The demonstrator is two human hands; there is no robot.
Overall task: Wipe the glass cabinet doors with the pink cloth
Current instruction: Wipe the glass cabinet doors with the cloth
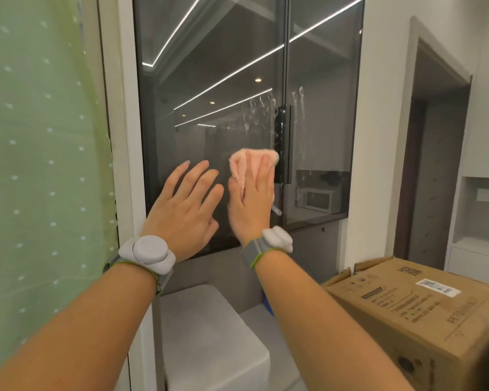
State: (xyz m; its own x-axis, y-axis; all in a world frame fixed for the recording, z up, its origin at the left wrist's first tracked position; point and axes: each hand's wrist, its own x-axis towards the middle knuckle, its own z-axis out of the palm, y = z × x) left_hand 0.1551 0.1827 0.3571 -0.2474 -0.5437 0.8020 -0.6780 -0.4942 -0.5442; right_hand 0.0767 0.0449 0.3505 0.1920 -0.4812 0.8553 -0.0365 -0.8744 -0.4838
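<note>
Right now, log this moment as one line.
wiping | right hand presses pink cloth on left glass door | left hand flat, open | smudges above cloth

Grey surface (268,328) runs below the glass cabinet, matte, pale. Cardboard box (424,311) sits on it at right, flaps partly raised, white shipping label and printed text on top face. A small blue object (268,303) rests near the back, mostly hidden behind a forearm; identity cannot be told.
</note>
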